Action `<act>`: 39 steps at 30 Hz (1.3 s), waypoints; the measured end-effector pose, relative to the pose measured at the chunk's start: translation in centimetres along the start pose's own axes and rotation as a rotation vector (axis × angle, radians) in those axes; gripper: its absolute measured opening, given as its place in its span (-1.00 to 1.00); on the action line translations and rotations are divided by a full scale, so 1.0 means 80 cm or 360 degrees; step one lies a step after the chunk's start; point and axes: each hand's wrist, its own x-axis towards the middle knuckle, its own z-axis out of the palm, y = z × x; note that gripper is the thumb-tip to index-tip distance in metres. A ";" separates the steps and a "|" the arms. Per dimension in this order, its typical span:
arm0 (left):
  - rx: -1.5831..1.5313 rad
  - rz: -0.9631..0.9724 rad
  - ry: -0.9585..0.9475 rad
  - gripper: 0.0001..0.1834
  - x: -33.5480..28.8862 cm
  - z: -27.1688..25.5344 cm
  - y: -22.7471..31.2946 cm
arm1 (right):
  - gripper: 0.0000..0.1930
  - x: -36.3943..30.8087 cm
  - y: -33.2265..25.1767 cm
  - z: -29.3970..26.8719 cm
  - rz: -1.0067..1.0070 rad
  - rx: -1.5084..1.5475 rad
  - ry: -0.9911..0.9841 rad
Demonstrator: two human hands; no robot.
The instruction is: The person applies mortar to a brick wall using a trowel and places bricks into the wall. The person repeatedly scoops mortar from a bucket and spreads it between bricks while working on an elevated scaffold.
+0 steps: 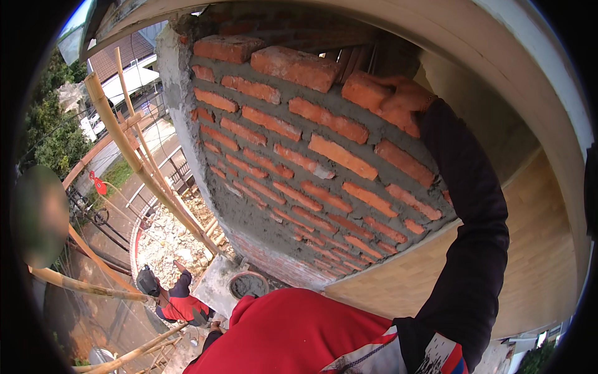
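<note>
At the top right of a brick wall (pixel 339 165) with grey mortar joints, my right hand (pixel 411 95) lies over an orange-red brick (pixel 367 92) in the top course. Its fingers grip the brick's upper edge and face. To its left, two more bricks sit on the same course: a reddish brick (pixel 291 67) and a paler brick (pixel 228 48), with gaps between them. My left hand (pixel 216 326) is low, beside my red-clad body. Only a small part of it shows, so its fingers and anything in them cannot be made out.
A round bucket of wet mortar (pixel 249 285) stands on a ledge near the wall's foot. Bamboo poles (pixel 134 159) form scaffolding at left. Below, a person in red and dark clothing (pixel 180 302) is near a rubble heap (pixel 168 234). A curved beam (pixel 529 68) passes overhead at right.
</note>
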 end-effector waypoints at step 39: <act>-0.0749 0.2185 -0.0763 -0.47 -0.444 -0.045 0.636 | -0.34 -0.224 -0.151 0.393 -0.0150 0.1237 0.0480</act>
